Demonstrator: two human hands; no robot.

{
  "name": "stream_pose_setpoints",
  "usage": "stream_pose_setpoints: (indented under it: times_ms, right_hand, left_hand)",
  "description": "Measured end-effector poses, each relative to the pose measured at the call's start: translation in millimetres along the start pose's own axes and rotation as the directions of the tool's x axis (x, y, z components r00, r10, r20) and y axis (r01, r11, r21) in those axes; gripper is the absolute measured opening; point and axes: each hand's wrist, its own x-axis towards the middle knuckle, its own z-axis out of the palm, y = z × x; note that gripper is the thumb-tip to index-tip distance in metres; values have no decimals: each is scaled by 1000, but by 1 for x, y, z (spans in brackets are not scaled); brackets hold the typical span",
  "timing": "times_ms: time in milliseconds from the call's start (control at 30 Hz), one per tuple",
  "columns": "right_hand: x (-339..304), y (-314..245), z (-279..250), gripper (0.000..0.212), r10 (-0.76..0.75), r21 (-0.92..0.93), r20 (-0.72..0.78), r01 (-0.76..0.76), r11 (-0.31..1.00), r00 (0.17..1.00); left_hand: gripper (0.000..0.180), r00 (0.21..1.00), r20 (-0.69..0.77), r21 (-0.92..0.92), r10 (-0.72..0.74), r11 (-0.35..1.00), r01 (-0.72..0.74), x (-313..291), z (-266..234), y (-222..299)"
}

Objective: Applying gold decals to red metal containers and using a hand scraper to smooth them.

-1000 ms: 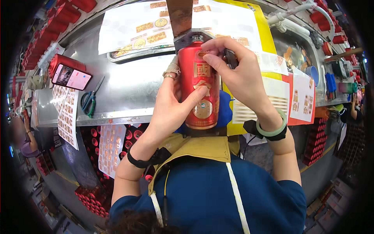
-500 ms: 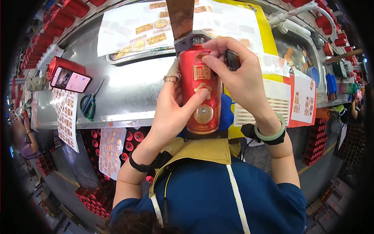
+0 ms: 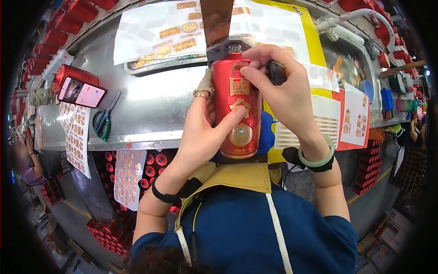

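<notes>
At 6 o'clock, the yellow apron [image 3: 239, 176] lies just beside the base of the red bottle [image 3: 222, 98]. The bottle's long axis runs from 6 to 12, leaning a touch toward 11; its neck points away from the person, gold-lettered face up. Blue padding [image 3: 267, 132] shows at its 4 o'clock side.

The left hand [image 3: 203, 130] grips the bottle from 8 o'clock, thumb laid across the front, fingers wrapped round the side and partly hidden. The right hand [image 3: 292, 89] comes in from 2 o'clock, thumb and forefinger narrowly parted and touching the shoulder; whether they hold anything thin I cannot tell. A dark object [image 3: 276, 72] shows under its curled fingers.

Farther out, a striped sheet [image 3: 308, 123] lies toward 4 o'clock, scissors [image 3: 105, 119] near 9, and a phone [image 3: 81, 92] beyond them. White sheets [image 3: 141, 34] overlie a metal tray [image 3: 134, 69] toward 10 and 11; a brown post [image 3: 216, 20] stands at 12.
</notes>
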Motion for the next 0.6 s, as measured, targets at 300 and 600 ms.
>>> stream_pose_setpoints:
  times_ms: [300, 600]
  right_hand:
    - [-7, 3, -10, 25, 255, 217, -36, -242, 946, 966]
    - [-22, 6, 2, 55, 426, 380, 97, -429, 820, 900]
  left_hand:
    - [71, 1000, -6, -135, 5, 991, -6, 12, -3, 5]
    - [69, 999, -45, -158, -8, 988, 1, 22, -6, -5]
